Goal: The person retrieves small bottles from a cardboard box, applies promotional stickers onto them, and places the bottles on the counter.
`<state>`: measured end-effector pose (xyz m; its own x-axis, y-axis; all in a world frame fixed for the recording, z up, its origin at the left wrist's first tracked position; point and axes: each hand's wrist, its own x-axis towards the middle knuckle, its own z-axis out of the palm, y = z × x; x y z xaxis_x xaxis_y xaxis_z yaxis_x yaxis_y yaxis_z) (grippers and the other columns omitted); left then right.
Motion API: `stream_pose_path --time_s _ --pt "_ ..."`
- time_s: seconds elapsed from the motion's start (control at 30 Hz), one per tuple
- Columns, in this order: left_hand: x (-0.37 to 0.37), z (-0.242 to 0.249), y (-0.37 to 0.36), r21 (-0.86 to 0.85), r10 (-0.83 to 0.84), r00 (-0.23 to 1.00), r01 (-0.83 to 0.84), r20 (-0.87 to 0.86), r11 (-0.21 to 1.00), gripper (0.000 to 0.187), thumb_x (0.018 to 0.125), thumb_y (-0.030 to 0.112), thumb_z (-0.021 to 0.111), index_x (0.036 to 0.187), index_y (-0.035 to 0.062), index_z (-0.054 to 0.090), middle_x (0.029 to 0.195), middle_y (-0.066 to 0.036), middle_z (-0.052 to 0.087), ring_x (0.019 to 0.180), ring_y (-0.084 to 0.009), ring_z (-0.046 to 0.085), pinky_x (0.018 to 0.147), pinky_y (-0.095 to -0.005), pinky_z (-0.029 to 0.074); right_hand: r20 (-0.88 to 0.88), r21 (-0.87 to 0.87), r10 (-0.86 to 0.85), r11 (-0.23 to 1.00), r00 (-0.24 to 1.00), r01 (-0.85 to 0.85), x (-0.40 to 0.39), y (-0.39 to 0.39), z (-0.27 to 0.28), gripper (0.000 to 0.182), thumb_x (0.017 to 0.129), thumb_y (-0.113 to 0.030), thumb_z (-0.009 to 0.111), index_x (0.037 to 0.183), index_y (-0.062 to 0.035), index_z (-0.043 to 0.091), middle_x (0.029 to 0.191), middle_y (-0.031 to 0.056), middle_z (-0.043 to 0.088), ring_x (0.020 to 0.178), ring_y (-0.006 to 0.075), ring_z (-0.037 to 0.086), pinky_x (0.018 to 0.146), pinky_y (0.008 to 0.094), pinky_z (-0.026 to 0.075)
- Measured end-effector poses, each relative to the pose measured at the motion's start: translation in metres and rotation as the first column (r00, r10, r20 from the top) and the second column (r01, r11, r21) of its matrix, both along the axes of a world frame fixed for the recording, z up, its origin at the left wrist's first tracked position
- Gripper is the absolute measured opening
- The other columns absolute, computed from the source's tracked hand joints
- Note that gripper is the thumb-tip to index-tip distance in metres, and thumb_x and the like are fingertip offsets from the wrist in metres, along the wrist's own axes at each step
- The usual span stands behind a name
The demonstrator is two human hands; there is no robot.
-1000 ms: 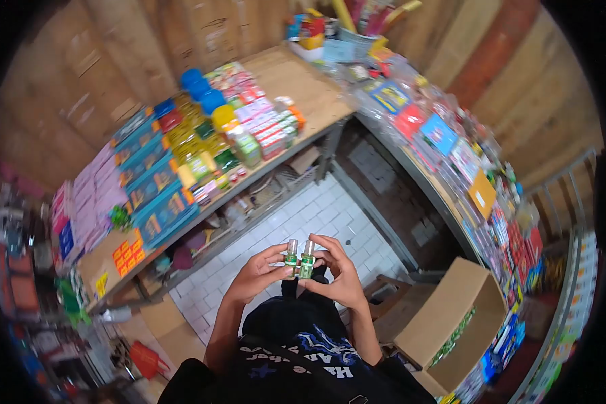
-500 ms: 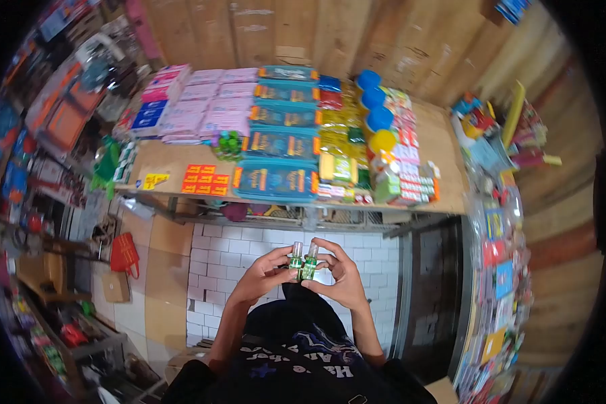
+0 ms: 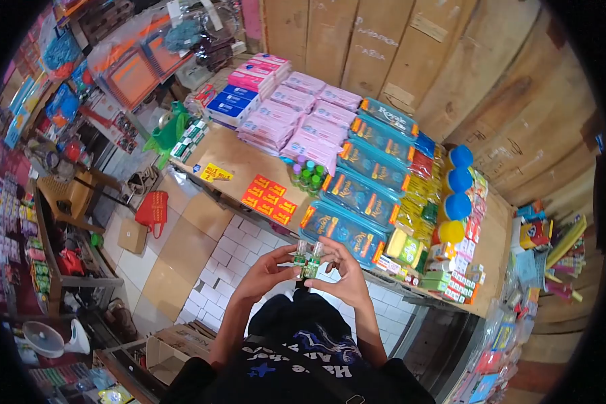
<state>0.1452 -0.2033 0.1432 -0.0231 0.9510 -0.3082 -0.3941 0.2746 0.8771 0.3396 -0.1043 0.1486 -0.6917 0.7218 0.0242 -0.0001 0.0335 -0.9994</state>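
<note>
My left hand (image 3: 264,275) is closed around a small green bottle (image 3: 300,257) with a clear cap, gripped between thumb and fingers. A matching bottle (image 3: 312,266) sits in the fingers of my right hand (image 3: 347,277). Both bottles are upright and side by side in front of my chest, apparently touching. Their label text is too small to read. Beyond my hands is the front edge of a wooden table (image 3: 232,151) carrying packaged goods. Nearest the bottles there lie teal Royale packs (image 3: 347,229) and a cluster of small bottles with green and purple caps (image 3: 307,176).
Pink packs (image 3: 273,121), red-orange boxes (image 3: 268,199), a yellow packet (image 3: 215,172) and blue-lidded jars (image 3: 459,180) cover much of the table. On the floor to the left are a red bag (image 3: 152,213) and a cardboard box (image 3: 133,234). Wooden planks (image 3: 411,54) form the back wall.
My view has turned to the left, so the table now slants and appears farther right, with more of the left shelves showing. Both hands keep their hold on the bottles.
</note>
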Motion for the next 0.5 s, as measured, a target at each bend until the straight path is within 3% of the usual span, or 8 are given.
stream_pose_path --time_s 0.1,0.2,0.4,0.43,0.5 --pt "-0.012 -0.003 0.005 -0.004 0.045 0.999 -0.045 0.004 0.999 0.057 0.09 0.005 0.067 0.141 -0.0013 0.042 0.121 -0.013 0.062 0.107 -0.0178 0.062 0.094 -0.0319 0.051 -0.007 -0.063 0.055 0.996 0.998 -0.055 -0.019 0.016 0.0 0.085 0.066 -0.01 0.09 0.139 -0.0058 0.046 0.114 0.0023 0.059 0.095 0.0105 0.057 0.072 0.0243 0.043" --pt "-0.027 -0.005 0.013 -0.01 0.079 0.996 -0.079 0.037 0.997 0.057 0.09 0.005 0.067 0.141 -0.0013 0.043 0.121 -0.013 0.062 0.107 -0.018 0.062 0.094 -0.0322 0.051 -0.044 -0.128 0.065 0.989 0.997 -0.071 -0.038 0.028 -0.006 0.073 0.074 -0.007 0.084 0.138 -0.0044 0.047 0.114 0.0031 0.059 0.094 0.0101 0.057 0.073 0.0237 0.044" --pt "-0.061 -0.023 0.036 -0.015 0.072 0.991 -0.071 0.112 0.997 0.057 0.09 0.006 0.067 0.141 -0.0003 0.043 0.121 -0.012 0.062 0.109 -0.0175 0.06 0.094 -0.034 0.051 -0.053 -0.324 -0.098 0.943 0.994 0.076 -0.074 0.051 -0.017 0.03 0.094 -0.006 0.062 0.124 -0.0024 0.057 0.101 0.001 0.065 0.087 0.006 0.058 0.075 0.0225 0.045" --pt "-0.068 -0.028 0.041 -0.01 0.053 0.992 -0.053 0.114 0.999 0.057 0.089 0.006 0.067 0.141 0.0001 0.043 0.12 -0.011 0.062 0.11 -0.0173 0.06 0.094 -0.0341 0.051 -0.018 -0.303 -0.15 0.943 0.989 0.137 -0.081 0.054 -0.018 0.023 0.096 -0.01 0.062 0.117 -0.0021 0.06 0.092 0.0005 0.067 0.082 0.0063 0.059 0.074 0.022 0.046" --pt "-0.084 -0.032 0.053 -0.051 0.013 0.995 -0.009 0.094 0.999 0.058 0.089 0.006 0.069 0.141 0.0014 0.044 0.12 -0.01 0.061 0.108 -0.0164 0.06 0.093 -0.0313 0.05 -0.017 -0.314 -0.169 0.937 0.986 0.155 -0.092 0.063 -0.025 0.022 0.095 -0.01 0.063 0.116 -0.002 0.06 0.092 0.0007 0.067 0.081 0.0064 0.06 0.073 0.0214 0.047"
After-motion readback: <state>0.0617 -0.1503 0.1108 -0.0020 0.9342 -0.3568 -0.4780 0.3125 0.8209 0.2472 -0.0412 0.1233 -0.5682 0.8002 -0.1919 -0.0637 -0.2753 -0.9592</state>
